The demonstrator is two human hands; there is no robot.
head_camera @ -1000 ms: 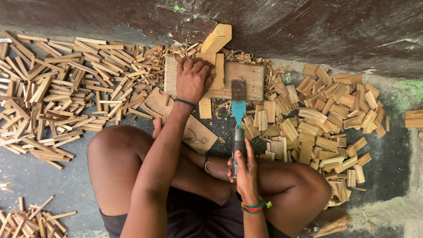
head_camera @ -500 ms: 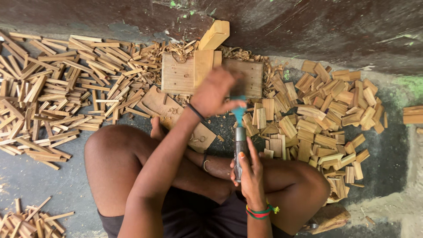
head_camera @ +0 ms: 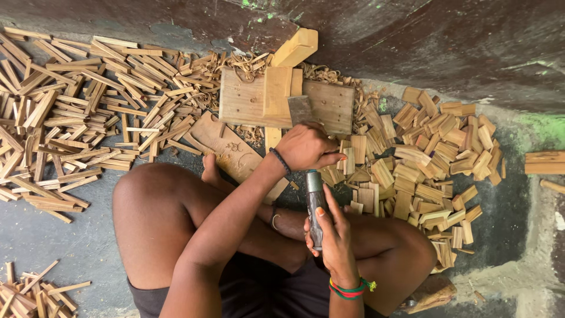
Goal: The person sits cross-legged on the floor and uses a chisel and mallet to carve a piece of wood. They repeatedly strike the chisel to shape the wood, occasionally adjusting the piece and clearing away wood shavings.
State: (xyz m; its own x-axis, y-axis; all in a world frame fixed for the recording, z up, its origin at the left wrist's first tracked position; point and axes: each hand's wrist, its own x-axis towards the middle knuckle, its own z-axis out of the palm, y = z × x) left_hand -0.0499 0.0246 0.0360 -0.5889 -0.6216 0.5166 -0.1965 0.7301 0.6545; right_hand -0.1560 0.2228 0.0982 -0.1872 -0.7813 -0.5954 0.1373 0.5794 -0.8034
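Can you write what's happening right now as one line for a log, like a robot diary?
left hand: over chisel blade | right hand: holds chisel handle | wooden board: ahead on ground | small wood blocks: piled at right

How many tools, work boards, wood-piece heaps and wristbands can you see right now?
Chopping tool, gripped by right hand, left hand over its blade: 1
Work board: 1
Heaps of wood pieces: 3 (long sticks, short blocks, small heap)
Wristbands: 2 (dark, striped)
Total: 7
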